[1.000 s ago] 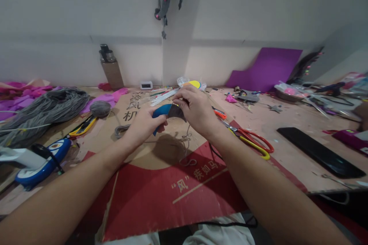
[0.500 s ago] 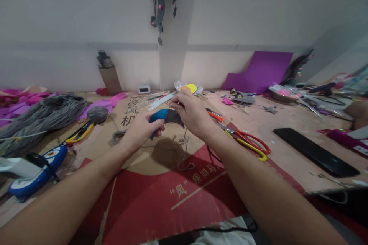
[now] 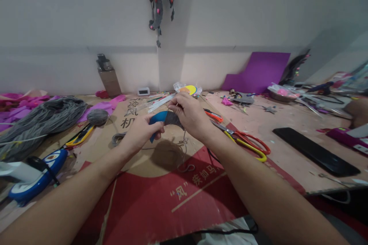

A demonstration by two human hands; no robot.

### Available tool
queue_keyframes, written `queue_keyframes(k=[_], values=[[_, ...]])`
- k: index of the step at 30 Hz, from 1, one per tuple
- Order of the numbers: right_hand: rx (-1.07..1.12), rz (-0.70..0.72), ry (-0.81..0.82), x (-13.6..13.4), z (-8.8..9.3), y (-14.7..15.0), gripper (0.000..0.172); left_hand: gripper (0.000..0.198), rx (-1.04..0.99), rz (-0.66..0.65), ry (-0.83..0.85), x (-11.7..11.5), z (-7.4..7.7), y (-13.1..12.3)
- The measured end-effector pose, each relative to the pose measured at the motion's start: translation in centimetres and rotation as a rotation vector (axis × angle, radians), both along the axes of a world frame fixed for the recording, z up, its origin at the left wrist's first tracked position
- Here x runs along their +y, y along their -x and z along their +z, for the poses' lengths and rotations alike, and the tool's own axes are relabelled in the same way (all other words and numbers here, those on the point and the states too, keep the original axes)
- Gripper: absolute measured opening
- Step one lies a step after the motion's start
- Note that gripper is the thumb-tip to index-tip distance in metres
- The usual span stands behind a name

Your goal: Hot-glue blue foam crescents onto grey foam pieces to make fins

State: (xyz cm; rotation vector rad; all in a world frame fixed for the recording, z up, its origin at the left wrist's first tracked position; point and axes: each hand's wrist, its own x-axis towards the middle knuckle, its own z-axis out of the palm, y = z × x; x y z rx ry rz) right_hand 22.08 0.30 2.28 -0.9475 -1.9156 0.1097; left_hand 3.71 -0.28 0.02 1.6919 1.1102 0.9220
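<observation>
A curved crescent piece [image 3: 158, 117], blue on its left part and wrapped dark grey on its right, is held above the cardboard. My left hand [image 3: 145, 130] is closed on its blue end, thumb across the front. Just above the grey part [image 3: 173, 119], my right hand [image 3: 188, 114] is closed in a pinch, apparently on the grey yarn; the fingertips partly hide it. Loose grey yarn [image 3: 184, 141] hangs below the crescent and lies in loops on the cardboard [image 3: 138, 160].
Scissors [image 3: 250, 141] and an orange cutter [image 3: 214, 115] lie right of my right hand. Further right is a black phone-like slab [image 3: 314, 151]. Left are a yarn ball [image 3: 97, 116], a grey skein [image 3: 51, 124], a yellow cutter [image 3: 82, 136] and a blue-white device [image 3: 43, 176]. A decorated crescent [image 3: 161, 2] hangs behind.
My right hand has shifted very slightly down and left, covering more of the grey end. My left hand keeps its hold on the blue end. The view has tilted slightly.
</observation>
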Motion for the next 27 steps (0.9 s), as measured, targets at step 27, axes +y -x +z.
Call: queue_keyframes(k=[27], values=[[0.281, 0.467, 0.849, -0.2, 0.7, -1.3, 0.016, 0.013, 0.110, -0.017, -0.201, 0.1, 0.4, 0.6]])
